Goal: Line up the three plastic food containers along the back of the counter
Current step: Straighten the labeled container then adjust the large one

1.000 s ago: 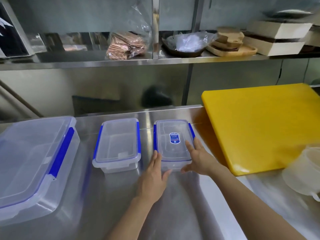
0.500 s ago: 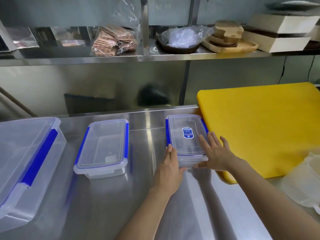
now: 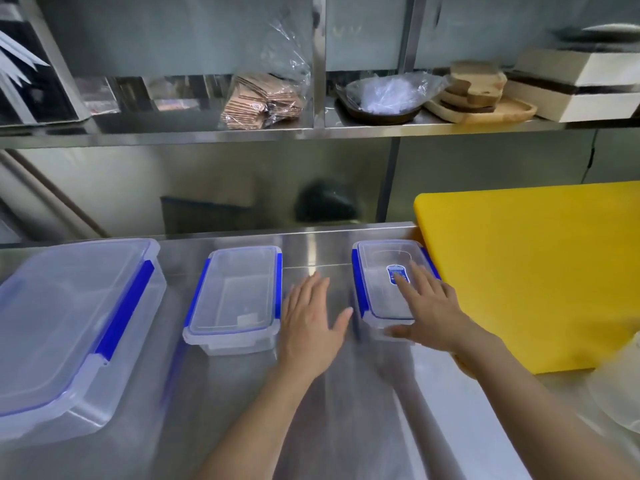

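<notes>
Three clear plastic containers with blue clips stand on the steel counter (image 3: 322,410). The large container (image 3: 69,327) is at the left, the medium container (image 3: 235,296) in the middle, the small container (image 3: 384,278) at the right, close to the back edge and touching the yellow board. My right hand (image 3: 429,306) lies flat on the small container's lid, fingers spread, thumb at its near edge. My left hand (image 3: 311,323) hovers open over the bare counter between the medium and small containers, touching neither.
A thick yellow cutting board (image 3: 530,271) covers the counter's right side. A white plastic tub (image 3: 620,393) sits at the right edge. Above, a steel shelf (image 3: 311,133) holds a bag of brown packets, a wrapped dark dish, wooden boards and boxes.
The small container has slid back and to the right, up against the yellow board. My left hand has come off its near end and moved left; my right hand now rests on its lid.
</notes>
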Motion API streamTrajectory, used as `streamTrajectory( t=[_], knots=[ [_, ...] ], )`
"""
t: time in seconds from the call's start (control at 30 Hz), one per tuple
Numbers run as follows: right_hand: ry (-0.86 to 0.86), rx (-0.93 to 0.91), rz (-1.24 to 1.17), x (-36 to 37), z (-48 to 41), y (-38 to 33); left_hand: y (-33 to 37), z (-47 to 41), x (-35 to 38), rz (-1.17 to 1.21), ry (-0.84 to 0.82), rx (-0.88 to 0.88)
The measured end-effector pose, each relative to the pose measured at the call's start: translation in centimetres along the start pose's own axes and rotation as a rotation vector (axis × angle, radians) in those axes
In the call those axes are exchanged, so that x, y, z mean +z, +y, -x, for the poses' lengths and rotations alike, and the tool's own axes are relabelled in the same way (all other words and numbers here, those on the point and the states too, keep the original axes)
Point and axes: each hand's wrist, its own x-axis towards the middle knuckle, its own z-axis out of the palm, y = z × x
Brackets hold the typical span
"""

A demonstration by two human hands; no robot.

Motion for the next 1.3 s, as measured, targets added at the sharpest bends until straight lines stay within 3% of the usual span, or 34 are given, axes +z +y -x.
streamTrajectory(
  t=[0.07, 0.13, 0.27, 0.4, 0.47, 0.53, 0.8, 0.87, 0.93, 1.0, 1.1, 1.17, 1.3],
  knots=[
    [0.027, -0.109, -0.163, 0.0, 0.1, -3.8, -3.3, -0.1, -3.0, 0.0, 0.221, -0.085],
    [-0.017, -0.172, -0.335, 0.9, 0.0, -7.7, -7.3, 0.1, -5.4, -0.018, 0.267, -0.237],
    [-0.087, -0.203, -0.504, 3.7, -0.8, -14.2, -14.2, 1.3, -7.4, -0.052, 0.116, -0.465],
    [-0.109, -0.166, -0.607, 4.9, -2.5, -17.9, -16.2, 2.3, -7.4, 0.233, -0.049, -0.503],
    [-0.072, -0.166, -0.56, 5.6, -3.0, -18.5, -16.1, 2.8, -7.4, 0.274, -0.063, -0.494],
    [-0.196, -0.27, -0.39, 6.3, -1.1, -28.0, -21.3, 8.5, -13.4, 0.206, 0.024, -0.618],
    [-0.066, -0.258, -0.124, 6.3, -2.5, -26.7, -19.3, 6.6, -14.7, 0.166, -0.124, -0.583],
    [-0.041, -0.251, -0.069, 7.2, -1.2, -36.3, -25.7, 9.1, -21.3, 0.078, -0.116, -0.56],
    [0.102, -0.24, -0.178, 6.5, -0.3, -37.4, -25.2, 8.1, -22.8, 0.048, -0.038, -0.501],
    [0.134, -0.217, -0.436, 5.8, 0.1, -38.8, -24.1, 7.4, -24.9, -0.021, 0.16, -0.418],
    [-0.055, -0.179, -0.898, 5.7, 1.6, -41.4, -25.3, 6.9, -28.3, -0.12, 0.392, -0.392],
    [-0.187, -0.162, -1.024, 6.7, 2.4, -43.0, -27.7, 7.3, -30.1, -0.217, 0.385, -0.481],
    [-0.255, -0.144, -1.164, 8.2, 3.1, -44.6, -32.1, 9.1, -31.3, -0.379, 0.169, -0.759]
  ],
)
